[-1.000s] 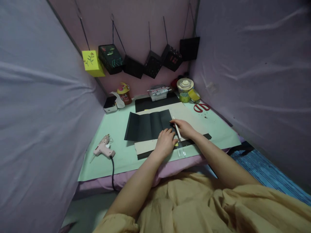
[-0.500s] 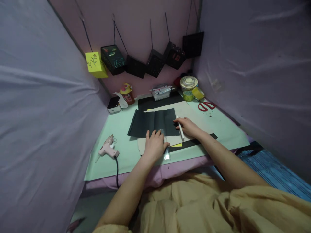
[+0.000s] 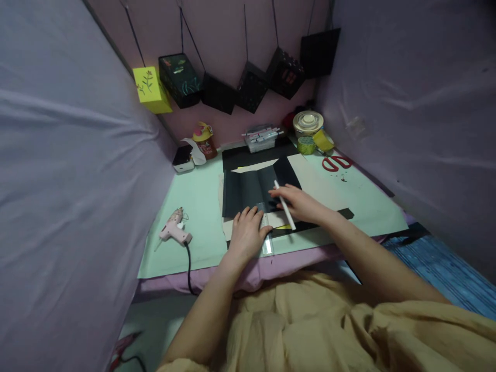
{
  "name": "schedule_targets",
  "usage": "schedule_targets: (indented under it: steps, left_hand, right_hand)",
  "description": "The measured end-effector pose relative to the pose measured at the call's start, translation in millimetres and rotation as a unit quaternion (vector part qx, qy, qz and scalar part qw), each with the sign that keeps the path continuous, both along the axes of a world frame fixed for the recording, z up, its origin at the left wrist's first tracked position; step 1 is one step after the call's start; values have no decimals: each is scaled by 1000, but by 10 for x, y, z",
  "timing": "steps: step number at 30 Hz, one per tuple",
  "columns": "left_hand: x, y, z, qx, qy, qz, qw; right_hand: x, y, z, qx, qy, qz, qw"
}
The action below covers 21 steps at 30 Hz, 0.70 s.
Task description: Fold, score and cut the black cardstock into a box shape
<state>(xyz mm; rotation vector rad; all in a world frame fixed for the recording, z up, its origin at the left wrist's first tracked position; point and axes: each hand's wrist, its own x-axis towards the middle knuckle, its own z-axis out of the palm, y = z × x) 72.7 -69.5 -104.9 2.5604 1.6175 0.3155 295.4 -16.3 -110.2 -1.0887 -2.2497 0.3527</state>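
Note:
A creased sheet of black paper (image 3: 250, 185) lies in front of me, with a darker folded panel (image 3: 287, 173) at its right side. My left hand (image 3: 247, 230) rests at its front edge, fingers stretched out flat against a clear ruler (image 3: 267, 247). The ruler's far end lies over the black paper. In the closed fingers of my right hand (image 3: 296, 202) is a slim white pen (image 3: 285, 209), tilted above the right part of the paper. Larger cream paper (image 3: 312, 181) shows underneath.
To the left lies a pink glue gun (image 3: 174, 231) with its cord over the table edge. Red-handled scissors (image 3: 337, 164), tape rolls (image 3: 307, 145) and a box of pens (image 3: 262, 139) sit farther back. Yellow and black boxes (image 3: 180, 82) hang on the wall.
The black paper has shifted right over the cream sheet, and its darker right panel has come into view. My right hand still holds the pen, now over the paper. My left hand stays at the ruler.

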Motion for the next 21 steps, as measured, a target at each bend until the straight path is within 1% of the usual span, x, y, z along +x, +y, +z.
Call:
schedule_targets:
  steps: [1,3,5,7,10,15,21]
  left_hand:
    - [-6,1,-23,4,-4,2,1000]
    - [-23,-1,-71,13,-9,4,1000]
    - [-33,-9,-110,27,-10,1,1000]
    - [-27,-18,-133,41,-11,3,999]
    - [-3,-21,-133,49,-12,12,999]
    - [9,-6,-115,42,-11,15,999]
    - [-3,8,-146,49,-2,10,999]
  right_hand:
    - [-90,-39,-34,-4,-9,11,1000]
    - [-200,-88,-123,-3,-24,5,1000]
    - [-225,-107,-205,-5,-26,-8,1000]
    - [-208,-113,-250,-16,-18,-14,1000]
    - [-185,-123,-248,-23,-13,-17,1000]
    - [-200,-146,-220,-15,-18,-15,1000]
    - [-192,-145,-241,-13,-14,-8,1000]
